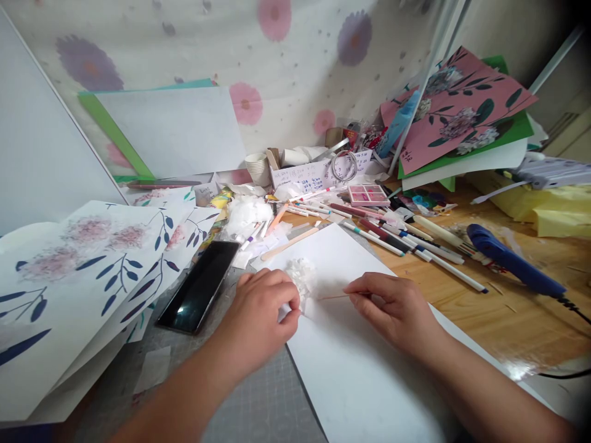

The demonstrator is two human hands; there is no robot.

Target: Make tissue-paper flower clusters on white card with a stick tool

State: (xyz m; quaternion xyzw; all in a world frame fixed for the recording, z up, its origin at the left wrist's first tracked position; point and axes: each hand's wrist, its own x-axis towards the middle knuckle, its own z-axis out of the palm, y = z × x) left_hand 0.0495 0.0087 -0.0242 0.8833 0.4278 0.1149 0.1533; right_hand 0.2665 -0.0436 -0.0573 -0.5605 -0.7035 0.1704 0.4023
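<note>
A white sheet of paper (pixel 364 363) lies in front of me on the desk. On it sits a small white crumpled tissue flower (pixel 301 275). My left hand (pixel 263 311) is closed, its fingertips pinching the lower edge of that tissue flower. My right hand (pixel 392 304) is closed in a pinch on a thin wooden stick (pixel 333 297), which points left with its tip against the tissue flower.
A black phone (pixel 199 286) lies left of my hands beside flower-printed sheets (pixel 78 271). Several pens and markers (pixel 406 243), a pink palette (pixel 368 195), a paper cup (pixel 257 167) and a blue glue gun (pixel 512 261) crowd the far and right desk. Pink floral paper (pixel 462 111) leans at the back right.
</note>
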